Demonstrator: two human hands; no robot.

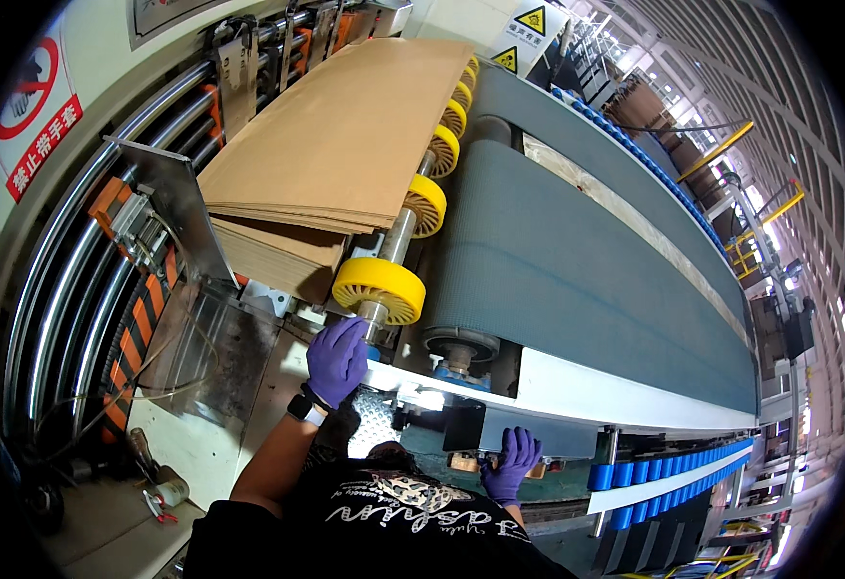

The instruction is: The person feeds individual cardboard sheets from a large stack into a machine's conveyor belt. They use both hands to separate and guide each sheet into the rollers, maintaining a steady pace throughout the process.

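My left hand, in a purple glove, is beside the end of a metal roller shaft. Its fingers are bent and close together; what lies under them is hidden. A yellow slotted wheel sits on that shaft just beyond the hand. Farther right, my purple-gloved right hand lies at the lower edge of a grey metal box, fingers somewhat spread and nothing seen in them. Brown cardboard sheets lie in a stack left of the wheels, the upper ones lifted from the lower pile.
A wide grey-green conveyor belt runs to the right of the wheels. An upright metal plate stands at the stack's left, near long chrome bars. Blue rollers line the lower right. A small bottle is at lower left.
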